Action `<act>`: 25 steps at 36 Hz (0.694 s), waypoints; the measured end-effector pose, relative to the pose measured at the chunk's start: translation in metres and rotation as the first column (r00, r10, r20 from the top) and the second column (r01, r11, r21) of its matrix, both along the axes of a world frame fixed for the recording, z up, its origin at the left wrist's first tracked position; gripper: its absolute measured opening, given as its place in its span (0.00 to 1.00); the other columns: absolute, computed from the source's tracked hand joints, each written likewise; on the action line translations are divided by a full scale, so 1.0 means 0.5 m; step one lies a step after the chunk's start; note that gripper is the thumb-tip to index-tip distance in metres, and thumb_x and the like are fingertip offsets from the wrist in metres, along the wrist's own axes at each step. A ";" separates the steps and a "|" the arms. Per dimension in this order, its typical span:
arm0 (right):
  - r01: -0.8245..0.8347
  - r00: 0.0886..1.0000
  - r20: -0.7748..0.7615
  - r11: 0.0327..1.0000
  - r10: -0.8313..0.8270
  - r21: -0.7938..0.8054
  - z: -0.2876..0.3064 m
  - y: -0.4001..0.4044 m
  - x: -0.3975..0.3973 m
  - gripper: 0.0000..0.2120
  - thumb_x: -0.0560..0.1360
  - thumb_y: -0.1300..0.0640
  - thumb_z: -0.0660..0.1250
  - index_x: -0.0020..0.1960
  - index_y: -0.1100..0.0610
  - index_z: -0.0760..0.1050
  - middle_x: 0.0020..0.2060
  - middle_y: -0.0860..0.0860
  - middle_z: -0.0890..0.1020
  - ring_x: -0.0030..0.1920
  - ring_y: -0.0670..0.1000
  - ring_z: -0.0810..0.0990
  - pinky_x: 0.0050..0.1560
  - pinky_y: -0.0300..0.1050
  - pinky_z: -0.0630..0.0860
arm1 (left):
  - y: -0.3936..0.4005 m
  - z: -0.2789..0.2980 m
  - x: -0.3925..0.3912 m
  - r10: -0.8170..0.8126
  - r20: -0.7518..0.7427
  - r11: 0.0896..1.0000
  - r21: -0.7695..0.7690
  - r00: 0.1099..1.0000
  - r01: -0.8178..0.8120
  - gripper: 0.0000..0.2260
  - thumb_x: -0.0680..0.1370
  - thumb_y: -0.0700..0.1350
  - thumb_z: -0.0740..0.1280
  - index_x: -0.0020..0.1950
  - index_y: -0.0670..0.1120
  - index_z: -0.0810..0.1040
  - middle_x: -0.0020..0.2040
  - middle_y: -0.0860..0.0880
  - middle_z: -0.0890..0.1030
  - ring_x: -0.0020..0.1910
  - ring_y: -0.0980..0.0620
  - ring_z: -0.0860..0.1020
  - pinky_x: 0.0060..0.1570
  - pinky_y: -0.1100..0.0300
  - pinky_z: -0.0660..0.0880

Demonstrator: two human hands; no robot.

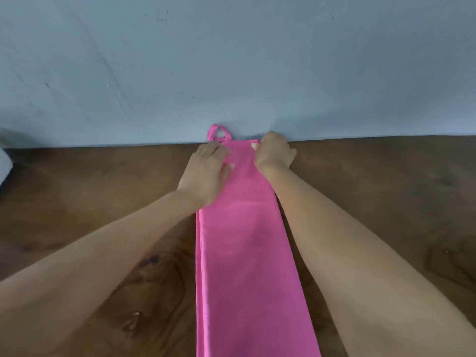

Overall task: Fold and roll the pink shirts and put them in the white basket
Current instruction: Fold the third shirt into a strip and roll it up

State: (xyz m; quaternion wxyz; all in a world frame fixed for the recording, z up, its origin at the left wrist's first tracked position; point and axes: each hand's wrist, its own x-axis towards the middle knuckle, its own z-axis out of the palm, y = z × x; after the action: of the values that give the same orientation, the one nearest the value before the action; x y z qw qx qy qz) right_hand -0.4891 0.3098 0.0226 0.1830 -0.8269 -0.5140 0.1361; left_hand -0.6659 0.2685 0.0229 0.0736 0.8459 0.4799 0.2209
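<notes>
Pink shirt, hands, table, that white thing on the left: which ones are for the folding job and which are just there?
For the job:
pink shirt, folded into a long strip
left hand, resting on its far end
right hand, pinching the far edge

Just there:
wooden table
blue-grey wall
white thing at the left edge, too cut off to tell what it is

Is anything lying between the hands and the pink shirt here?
Nothing visible. Both hands are already on the far end of the folded pink shirt: left hand rests on it, right hand holds its corner.
</notes>
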 end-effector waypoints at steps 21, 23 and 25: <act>0.010 0.998 -0.062 0.990 -0.019 -0.141 0.010 -0.429 0.012 0.19 0.82 0.42 0.61 0.37 0.51 0.75 0.50 0.52 0.78 0.55 0.57 0.75 0.56 0.54 0.68 | -0.052 -0.036 0.007 -0.044 -0.383 0.972 -0.228 0.923 -0.049 0.33 0.82 0.66 0.39 0.84 0.50 0.42 0.84 0.48 0.45 0.82 0.44 0.43 0.80 0.44 0.43; 0.030 0.997 -0.069 0.991 -0.039 -0.127 0.005 -0.497 0.014 0.16 0.81 0.41 0.61 0.41 0.49 0.78 0.51 0.50 0.80 0.55 0.55 0.76 0.57 0.54 0.70 | -0.050 -0.034 0.006 -0.046 -0.389 0.972 -0.230 0.920 -0.049 0.33 0.82 0.66 0.39 0.84 0.50 0.43 0.84 0.47 0.45 0.82 0.42 0.43 0.80 0.43 0.43; 0.058 0.994 -0.083 0.991 -0.068 -0.123 0.000 -0.569 0.015 0.17 0.81 0.40 0.61 0.40 0.48 0.77 0.49 0.48 0.81 0.54 0.54 0.77 0.57 0.54 0.72 | -0.049 -0.036 0.006 -0.046 -0.382 0.972 -0.231 0.923 -0.047 0.33 0.82 0.66 0.39 0.84 0.50 0.43 0.84 0.47 0.46 0.82 0.41 0.44 0.80 0.42 0.44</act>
State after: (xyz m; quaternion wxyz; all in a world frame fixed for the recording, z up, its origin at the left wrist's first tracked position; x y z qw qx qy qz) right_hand -0.4814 0.0256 0.0228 0.1592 -0.8455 -0.4701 0.1969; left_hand -0.6629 0.2439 0.0049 0.0780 0.8578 0.5080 -0.0080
